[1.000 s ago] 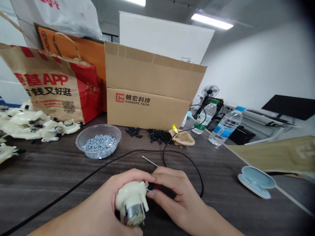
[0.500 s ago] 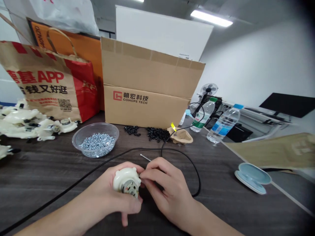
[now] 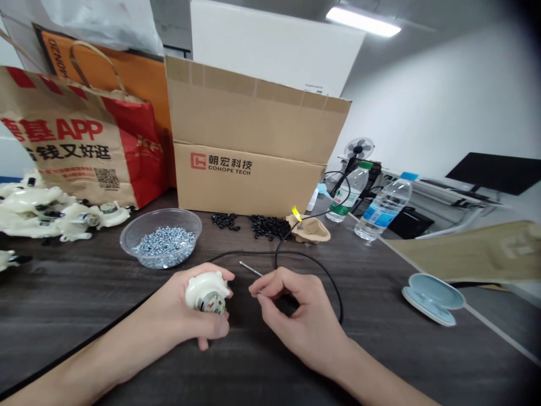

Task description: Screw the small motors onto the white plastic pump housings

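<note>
My left hand [image 3: 186, 310] is wrapped round a cream plastic housing [image 3: 205, 285] with a round silver motor [image 3: 212, 303] set in it. The motor's end faces up toward me. To its right, my right hand [image 3: 302, 316] is closed in a pinch, apart from the housing. A tiny shiny bit, which looks like a screw [image 3: 259, 292], shows between thumb and forefinger. Behind those fingers a thin metal screwdriver shaft [image 3: 249, 268] lies on the table, its other end hidden by the hand.
A clear bowl of screws [image 3: 164, 248] stands beyond my left hand, near piled cream housings [image 3: 51, 211]. Small black parts [image 3: 270, 225] and a moulded pulp tray [image 3: 313, 230] lie before a cardboard box [image 3: 253, 186]. A black cable [image 3: 321, 262] loops across the table; bottles [image 3: 380, 214] stand right.
My hands have moved apart: the right has drawn away from the housing to the right, still pinching. The left has shifted slightly left and up with the housing. The camera view has shifted a little.
</note>
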`<state>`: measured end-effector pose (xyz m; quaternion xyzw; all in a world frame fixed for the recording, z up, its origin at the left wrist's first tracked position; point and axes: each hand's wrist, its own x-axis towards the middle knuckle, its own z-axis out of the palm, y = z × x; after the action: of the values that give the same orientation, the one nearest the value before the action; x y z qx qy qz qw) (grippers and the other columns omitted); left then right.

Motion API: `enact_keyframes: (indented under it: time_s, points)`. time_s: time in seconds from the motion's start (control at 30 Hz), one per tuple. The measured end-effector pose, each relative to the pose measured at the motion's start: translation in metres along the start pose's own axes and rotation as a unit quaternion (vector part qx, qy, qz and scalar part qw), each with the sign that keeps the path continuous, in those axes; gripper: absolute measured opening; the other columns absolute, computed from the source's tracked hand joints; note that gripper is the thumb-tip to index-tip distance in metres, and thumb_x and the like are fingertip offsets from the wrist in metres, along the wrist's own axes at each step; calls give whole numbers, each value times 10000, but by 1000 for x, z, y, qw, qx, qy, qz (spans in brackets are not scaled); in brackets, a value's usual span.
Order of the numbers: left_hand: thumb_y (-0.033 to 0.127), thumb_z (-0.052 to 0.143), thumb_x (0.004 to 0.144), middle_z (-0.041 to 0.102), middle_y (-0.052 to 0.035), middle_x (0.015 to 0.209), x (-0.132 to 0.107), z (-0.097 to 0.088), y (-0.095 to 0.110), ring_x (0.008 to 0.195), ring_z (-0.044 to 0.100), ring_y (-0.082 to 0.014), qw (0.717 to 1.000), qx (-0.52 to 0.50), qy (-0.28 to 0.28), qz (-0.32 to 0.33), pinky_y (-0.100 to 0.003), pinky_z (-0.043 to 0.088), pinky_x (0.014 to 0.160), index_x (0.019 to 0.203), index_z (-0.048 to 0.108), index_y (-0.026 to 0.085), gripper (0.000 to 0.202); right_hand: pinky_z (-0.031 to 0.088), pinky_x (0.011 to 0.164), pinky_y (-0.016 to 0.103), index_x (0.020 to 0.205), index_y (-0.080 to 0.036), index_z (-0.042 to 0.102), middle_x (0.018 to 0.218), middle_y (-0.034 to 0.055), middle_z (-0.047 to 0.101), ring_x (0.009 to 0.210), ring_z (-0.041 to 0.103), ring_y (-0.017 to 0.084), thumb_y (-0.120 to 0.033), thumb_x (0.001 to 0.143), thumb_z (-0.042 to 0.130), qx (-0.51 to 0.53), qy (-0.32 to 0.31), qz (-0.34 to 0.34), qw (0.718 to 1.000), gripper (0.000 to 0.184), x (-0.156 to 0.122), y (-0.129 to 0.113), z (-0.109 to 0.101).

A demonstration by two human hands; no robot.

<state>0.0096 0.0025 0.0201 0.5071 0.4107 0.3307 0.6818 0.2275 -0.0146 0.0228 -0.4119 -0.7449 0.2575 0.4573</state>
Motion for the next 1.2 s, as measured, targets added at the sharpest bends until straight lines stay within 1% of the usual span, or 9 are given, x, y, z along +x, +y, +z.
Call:
enact_keyframes:
  time_s: [0.1,0.2,0.3,0.43,0.57,0.77,0.93,1.07,1.2]
  points:
    - [122,844,621,678,-35,1044,-3,-2,-2,874,674,-236,997,-53,-47,-9,-273,577,515,1160,628,235,591,471,605,248,665,-198,647,716,-1,736,642,655,142,-114,795,689,16,-22,38,999,160,1,0,-1]
    - [145,868,622,702,-35,1031,-8,-2,-3,835,668,-210,994,-65,-91,-11,-289,583,562,1194,602,244,638,466,584,243,795,-197,723,666,-13,703,612,623,135,-167,784,743,80,-40,114,989,37,4,2,1]
    - [149,874,620,747,-32,927,-12,0,-2,726,644,-158,992,-43,-112,-25,-278,559,608,1213,569,228,671,505,584,250,943,-186,748,673,-15,708,559,608,119,-255,757,778,184,-79,192,961,200,7,4,4]
    - [88,851,605,751,0,863,-14,3,-1,719,618,-118,993,-12,-113,-29,-206,474,620,1166,572,210,638,491,566,241,804,-165,748,660,0,704,534,582,104,-324,717,825,237,-111,232,937,197,8,7,6]
    - [46,804,628,712,38,897,-15,3,-2,722,583,-104,992,22,-121,-21,-203,427,616,1189,559,241,643,454,570,239,777,-163,743,603,-32,639,544,552,103,-319,683,864,235,-103,245,935,219,6,6,6]
    - [22,772,647,667,55,939,-16,1,0,772,543,-114,987,77,-136,-37,-217,421,660,1309,523,301,760,386,564,249,780,-163,767,626,-27,634,564,507,106,-205,704,780,197,-86,241,947,88,3,0,7]
    - [51,787,646,666,49,943,-17,-1,-9,771,574,-139,985,113,-131,-2,-238,417,651,1343,533,309,786,373,556,254,767,-170,757,652,-18,641,585,511,119,-211,734,744,155,-68,226,959,54,-2,-6,10]
    - [47,795,630,669,45,920,-16,0,-14,731,575,-132,986,121,-115,10,-224,401,608,1319,579,299,764,360,528,239,731,-171,746,624,-27,626,566,497,109,-199,729,751,147,-59,233,959,29,-2,-7,11]
    - [36,801,616,674,53,896,-15,3,-8,685,541,-101,990,82,-112,-12,-208,406,600,1261,585,271,720,441,565,228,823,-195,710,641,-50,653,588,572,114,-148,674,817,180,-29,230,956,190,2,-6,9]
